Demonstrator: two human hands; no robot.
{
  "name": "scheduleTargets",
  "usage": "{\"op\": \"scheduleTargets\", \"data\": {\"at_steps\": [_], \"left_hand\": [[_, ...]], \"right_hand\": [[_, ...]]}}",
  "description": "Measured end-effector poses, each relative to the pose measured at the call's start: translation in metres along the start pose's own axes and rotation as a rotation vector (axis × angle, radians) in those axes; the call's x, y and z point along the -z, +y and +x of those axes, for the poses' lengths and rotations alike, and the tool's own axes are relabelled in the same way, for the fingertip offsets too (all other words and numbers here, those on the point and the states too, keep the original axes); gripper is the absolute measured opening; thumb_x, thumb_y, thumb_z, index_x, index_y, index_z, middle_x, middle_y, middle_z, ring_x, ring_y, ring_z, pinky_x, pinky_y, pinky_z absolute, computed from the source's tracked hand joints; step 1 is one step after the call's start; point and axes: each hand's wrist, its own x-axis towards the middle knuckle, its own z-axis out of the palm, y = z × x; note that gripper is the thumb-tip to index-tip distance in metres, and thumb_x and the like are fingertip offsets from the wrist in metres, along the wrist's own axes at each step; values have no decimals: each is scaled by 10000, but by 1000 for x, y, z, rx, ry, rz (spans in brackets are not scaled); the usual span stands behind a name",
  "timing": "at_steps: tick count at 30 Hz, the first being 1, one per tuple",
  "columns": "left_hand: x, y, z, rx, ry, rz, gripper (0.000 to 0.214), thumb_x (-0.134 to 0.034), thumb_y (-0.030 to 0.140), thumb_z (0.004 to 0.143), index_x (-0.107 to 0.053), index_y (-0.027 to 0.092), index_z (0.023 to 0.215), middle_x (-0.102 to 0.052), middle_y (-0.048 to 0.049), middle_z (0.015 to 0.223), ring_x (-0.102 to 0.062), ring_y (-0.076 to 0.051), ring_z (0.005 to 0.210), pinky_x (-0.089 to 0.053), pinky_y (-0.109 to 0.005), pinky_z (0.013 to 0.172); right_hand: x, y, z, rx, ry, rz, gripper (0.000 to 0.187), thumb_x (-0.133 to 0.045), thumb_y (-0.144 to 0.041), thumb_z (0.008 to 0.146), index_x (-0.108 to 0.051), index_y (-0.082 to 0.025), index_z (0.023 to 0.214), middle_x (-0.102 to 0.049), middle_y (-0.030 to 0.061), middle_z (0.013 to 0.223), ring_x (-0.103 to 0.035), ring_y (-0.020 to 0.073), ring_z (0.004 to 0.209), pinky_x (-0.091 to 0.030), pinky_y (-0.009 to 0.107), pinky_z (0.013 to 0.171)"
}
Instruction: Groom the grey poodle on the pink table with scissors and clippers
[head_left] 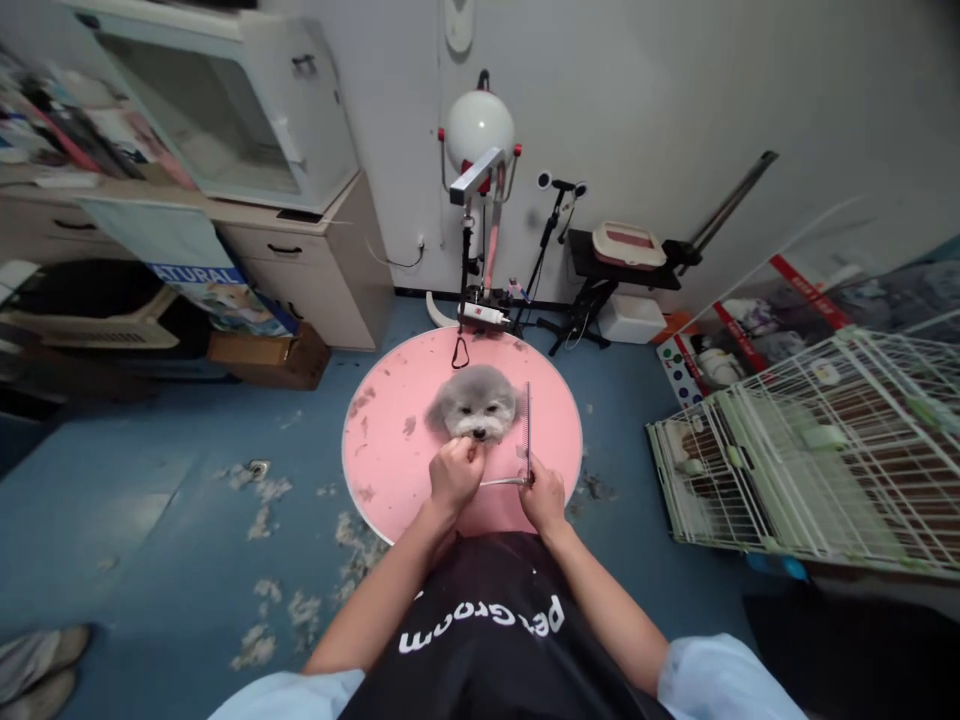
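A small grey dog (478, 400) sits on a round pink grooming table (390, 430), facing me. My left hand (454, 472) is closed in a pinch under the dog's chin, holding the fur of its muzzle. My right hand (543, 494) is closed on a pair of scissors (504, 482) lying level toward the left hand, and on a metal comb (529, 432) that stands upright beside the dog's head. I wear a black apron (495, 640) with white lettering.
Clumps of cut fur (262, 490) lie on the blue floor and on the table. A grooming arm with a round lamp (480, 130) stands behind the table. A white wire cage (810, 450) is at right, cabinets (300, 250) at left, a black stand (622, 265) behind.
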Motion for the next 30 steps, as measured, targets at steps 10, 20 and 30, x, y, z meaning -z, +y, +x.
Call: {"op": "scheduleTargets", "data": {"at_steps": [10, 20, 30], "left_hand": [[-14, -40, -10, 85, 11, -164, 290, -492, 346, 839, -455, 196, 593, -530, -11, 594, -465, -122, 547, -297, -239, 557], [-21, -49, -20, 112, 3, -150, 318, -493, 366, 836, -406, 204, 577, -480, 3, 563, -441, -121, 533, -287, -245, 537], [-12, -65, -24, 134, 73, -164, 299, -475, 362, 828, -410, 201, 584, -445, 14, 567, -427, -120, 542, -283, -251, 552]], "right_hand": [[-24, 21, -5, -438, -275, 393, 244, -562, -240, 770, -739, -163, 920, -730, 56, 796, -658, 189, 762, -469, 249, 708], [-1, 69, -9, -684, -173, 446, 330, -531, -277, 790, -725, -69, 958, -724, 97, 716, -654, 188, 615, -482, 243, 537], [5, 43, 32, -433, -335, 349, 210, -551, -168, 727, -740, -108, 794, -657, 33, 563, -633, 163, 605, -446, 214, 594]]}}
